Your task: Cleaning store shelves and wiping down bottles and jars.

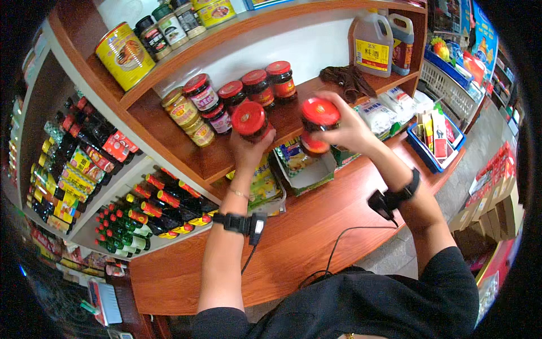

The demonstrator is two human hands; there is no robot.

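My left hand (250, 150) is closed round a red-lidded glass jar (249, 120), in front of the jars standing on the wooden shelf. A second red-lidded jar (320, 112), with another jar (314, 144) just below it, is at my right hand (345, 127), whose fingers wrap the side; blur hides how the lower one is held. Behind, red-lidded dark jars (258, 87) stand in a row. Beside them are stacked jars with purple labels (205, 97) and stacked yellow-labelled jars (182, 111).
A brown cloth (347, 82) and a large plastic jug (372, 48) occupy the shelf's right side. Below are an open carton (311, 180), white bags (381, 116) and a blue-rimmed basket (436, 169). A cable (338, 241) crosses the wooden counter (292, 237). Bottles fill the left shelves.
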